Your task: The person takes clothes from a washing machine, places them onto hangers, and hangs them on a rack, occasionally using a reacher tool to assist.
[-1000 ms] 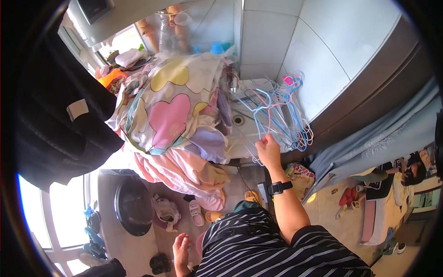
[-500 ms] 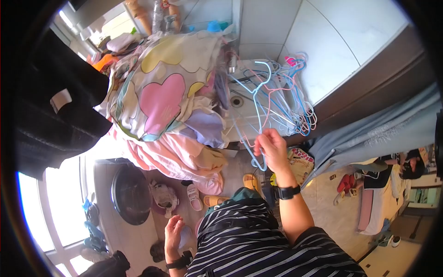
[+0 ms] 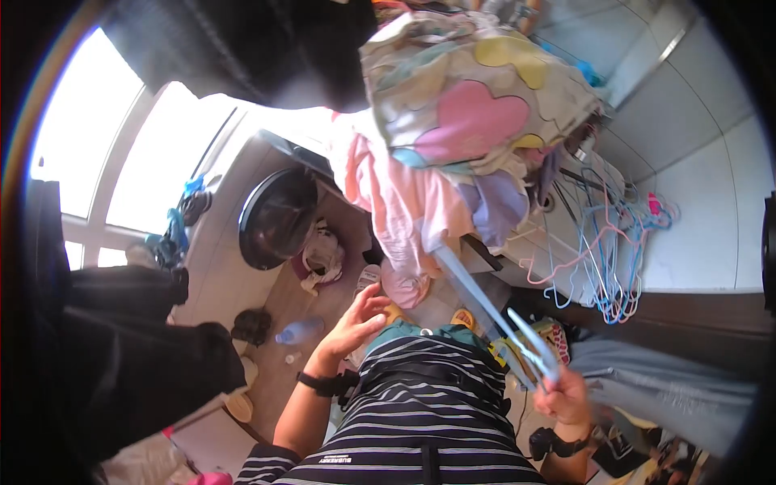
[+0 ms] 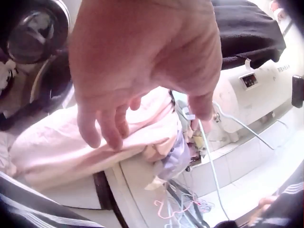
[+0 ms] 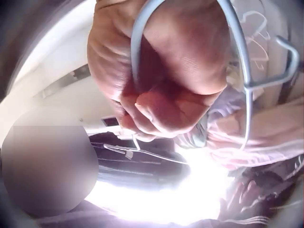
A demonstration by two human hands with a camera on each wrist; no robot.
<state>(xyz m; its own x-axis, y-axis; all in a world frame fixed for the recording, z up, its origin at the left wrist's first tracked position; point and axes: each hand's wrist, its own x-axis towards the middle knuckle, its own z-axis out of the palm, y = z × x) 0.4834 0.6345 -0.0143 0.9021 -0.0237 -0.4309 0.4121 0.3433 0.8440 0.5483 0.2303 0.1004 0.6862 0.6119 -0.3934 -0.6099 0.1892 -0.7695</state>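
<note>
My right hand grips a light blue clothes hanger at one end, on the right side of my body. Seen from the right wrist, the fingers curl round the hanger's bent wire. The hanger's far end overlaps the pink cloth in the head view. My left hand is held in front of my waist with its fingers loosely spread and nothing in them. In the left wrist view, the hanger passes close by the left thumb. A heap of laundry lies ahead, topped by a flower-printed cloth.
Several pink, blue and white hangers lie tangled on the sink counter at the right. Dark clothes hang at upper left. Below are a black basin, a tub with cloth and a plastic bottle. A grey curtain hangs at right.
My right hand has drawn the light blue hanger away from the tangled ones, to the right and toward my body. My left hand has come up in front of my waist. The head view has turned left.
</note>
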